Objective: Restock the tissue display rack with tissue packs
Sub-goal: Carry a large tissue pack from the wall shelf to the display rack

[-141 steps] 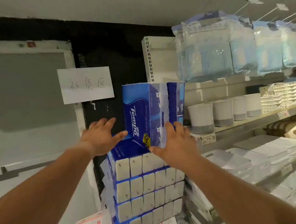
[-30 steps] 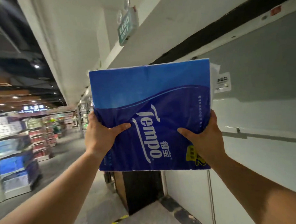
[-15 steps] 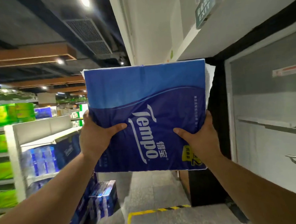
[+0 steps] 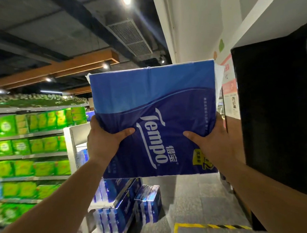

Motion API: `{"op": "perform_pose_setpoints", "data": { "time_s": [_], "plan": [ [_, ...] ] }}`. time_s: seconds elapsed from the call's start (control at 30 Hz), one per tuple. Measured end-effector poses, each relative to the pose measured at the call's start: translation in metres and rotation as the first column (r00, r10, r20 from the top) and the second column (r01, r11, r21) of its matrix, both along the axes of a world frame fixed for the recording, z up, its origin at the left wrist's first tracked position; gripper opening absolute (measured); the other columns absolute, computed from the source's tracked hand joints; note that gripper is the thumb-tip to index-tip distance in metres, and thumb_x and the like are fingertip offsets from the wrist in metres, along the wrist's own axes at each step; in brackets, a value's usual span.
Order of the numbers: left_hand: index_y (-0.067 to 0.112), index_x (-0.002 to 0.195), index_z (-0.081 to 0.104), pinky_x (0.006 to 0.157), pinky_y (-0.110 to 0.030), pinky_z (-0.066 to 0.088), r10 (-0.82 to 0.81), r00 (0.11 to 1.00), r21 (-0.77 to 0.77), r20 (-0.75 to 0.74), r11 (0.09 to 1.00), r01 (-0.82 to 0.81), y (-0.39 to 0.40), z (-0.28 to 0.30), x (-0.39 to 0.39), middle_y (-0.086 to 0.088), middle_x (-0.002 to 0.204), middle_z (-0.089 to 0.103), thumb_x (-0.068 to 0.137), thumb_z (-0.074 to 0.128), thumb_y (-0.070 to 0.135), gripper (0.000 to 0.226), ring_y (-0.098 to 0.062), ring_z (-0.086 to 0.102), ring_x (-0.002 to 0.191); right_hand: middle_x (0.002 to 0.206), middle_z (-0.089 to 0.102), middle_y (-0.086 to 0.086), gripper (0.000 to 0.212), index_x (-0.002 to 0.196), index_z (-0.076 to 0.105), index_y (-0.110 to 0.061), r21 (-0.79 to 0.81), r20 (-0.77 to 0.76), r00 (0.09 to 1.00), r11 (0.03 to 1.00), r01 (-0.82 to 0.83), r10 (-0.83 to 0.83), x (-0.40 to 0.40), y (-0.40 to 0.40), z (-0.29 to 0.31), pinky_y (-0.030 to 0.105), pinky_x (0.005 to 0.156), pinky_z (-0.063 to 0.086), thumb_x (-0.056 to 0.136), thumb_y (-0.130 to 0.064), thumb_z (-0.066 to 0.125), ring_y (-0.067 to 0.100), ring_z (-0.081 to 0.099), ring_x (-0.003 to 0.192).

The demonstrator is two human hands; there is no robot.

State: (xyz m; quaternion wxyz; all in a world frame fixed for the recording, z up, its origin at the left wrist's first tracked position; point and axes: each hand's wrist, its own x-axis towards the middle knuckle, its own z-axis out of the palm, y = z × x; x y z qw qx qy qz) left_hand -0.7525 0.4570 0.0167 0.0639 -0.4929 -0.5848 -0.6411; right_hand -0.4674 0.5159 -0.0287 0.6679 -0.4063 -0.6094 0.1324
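I carry a large blue Tempo tissue pack (image 4: 154,105) upright in front of me at chest height. My left hand (image 4: 102,144) grips its lower left edge, thumb across the front. My right hand (image 4: 214,143) grips the lower right edge the same way. Below and to the left stands a white tissue display rack (image 4: 75,138) with more blue tissue packs (image 4: 118,203) leaning and stacked on its lower shelves and on the floor beside it.
Long shelves of green packs (image 4: 26,144) run along the left. A black pillar (image 4: 277,110) rises on the right. A grey tiled aisle (image 4: 192,199) leads ahead, with yellow-black floor tape (image 4: 208,226) near my feet.
I have turned left with the pack in both hands, away from the grey wall. The display rack and green shelves have come into view.
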Motion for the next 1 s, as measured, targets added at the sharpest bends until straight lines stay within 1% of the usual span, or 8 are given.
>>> {"op": "perform_pose_setpoints", "data": {
  "time_s": [0.07,0.17,0.4,0.53,0.63,0.83,0.93,1.0],
  "plan": [
    [0.017,0.152,0.037,0.103,-0.048,0.048,0.014,1.0,-0.002,-0.003,1.0,-0.014,0.022,-0.002,-0.004,-0.005,0.148,0.056,0.058,0.097,0.051,0.116,-0.035,0.056,0.132,0.127,0.049,-0.016,0.093,0.144,0.034,-0.029,0.004,-0.029,0.999,0.999,-0.034,0.034,-0.007,0.028,-0.003,0.031,0.093,0.043,0.07,-0.047,0.087,0.007,0.049,0.11],
    [0.017,0.154,0.036,0.103,-0.048,0.047,0.032,0.999,0.004,-0.009,0.999,-0.032,0.061,-0.006,-0.005,-0.006,0.149,0.055,0.058,0.098,0.05,0.119,-0.035,0.055,0.133,0.124,0.052,-0.016,0.093,0.143,0.035,-0.031,0.005,-0.046,0.996,0.997,-0.072,0.072,-0.009,0.076,-0.01,0.033,0.093,0.047,0.069,-0.044,0.089,0.009,0.053,0.106],
    [0.019,0.15,0.038,0.1,-0.048,0.05,0.082,0.997,0.006,0.012,0.997,-0.082,0.179,-0.007,0.009,-0.004,0.144,0.059,0.055,0.098,0.054,0.117,-0.035,0.059,0.128,0.134,0.058,-0.011,0.109,0.144,0.034,-0.035,0.029,-0.057,0.99,0.992,-0.126,0.127,0.004,0.209,-0.009,0.053,0.098,0.053,0.053,-0.07,0.084,0.021,0.061,0.117],
    [0.021,0.15,0.037,0.102,-0.052,0.051,0.116,0.993,0.018,0.02,0.993,-0.116,0.253,0.002,0.019,-0.004,0.144,0.059,0.055,0.097,0.057,0.118,-0.036,0.059,0.127,0.132,0.058,-0.012,0.109,0.144,0.035,-0.035,0.055,-0.057,0.985,0.986,-0.157,0.16,0.014,0.291,0.005,0.052,0.098,0.053,0.053,-0.068,0.085,0.02,0.061,0.116],
    [0.021,0.149,0.037,0.103,-0.053,0.051,0.136,0.99,0.027,0.03,0.99,-0.137,0.309,0.008,0.023,-0.004,0.144,0.059,0.054,0.097,0.058,0.118,-0.036,0.059,0.127,0.13,0.059,-0.01,0.103,0.143,0.036,-0.034,0.071,-0.047,0.983,0.982,-0.175,0.179,0.019,0.354,0.015,0.049,0.097,0.054,0.057,-0.057,0.09,0.02,0.061,0.114],
    [0.022,0.152,0.035,0.102,-0.051,0.051,0.169,0.985,0.021,0.028,0.985,-0.169,0.422,0.013,0.021,-0.003,0.145,0.058,0.054,0.096,0.061,0.122,-0.036,0.059,0.128,0.122,0.055,-0.014,0.1,0.146,0.035,-0.027,0.062,-0.054,0.975,0.975,-0.212,0.216,0.014,0.476,0.018,0.034,0.089,0.05,0.065,-0.044,0.092,0.015,0.057,0.104],
    [0.021,0.153,0.034,0.103,-0.051,0.049,0.174,0.985,0.028,0.01,0.984,-0.174,0.485,0.005,0.013,-0.004,0.146,0.059,0.055,0.095,0.06,0.122,-0.037,0.058,0.129,0.112,0.055,-0.021,0.093,0.14,0.037,-0.03,0.052,-0.062,0.974,0.976,-0.213,0.216,0.004,0.54,0.008,0.018,0.075,0.043,0.066,-0.042,0.092,0.01,0.056,0.096],
    [0.021,0.154,0.034,0.103,-0.051,0.048,0.169,0.985,0.023,0.014,0.985,-0.17,0.529,0.001,0.005,-0.005,0.146,0.058,0.057,0.095,0.058,0.12,-0.037,0.058,0.13,0.107,0.054,-0.03,0.087,0.133,0.037,-0.038,0.054,-0.065,0.971,0.972,-0.227,0.23,-0.005,0.585,0.003,0.02,0.074,0.044,0.066,-0.041,0.092,0.006,0.058,0.091]
  ]
}}
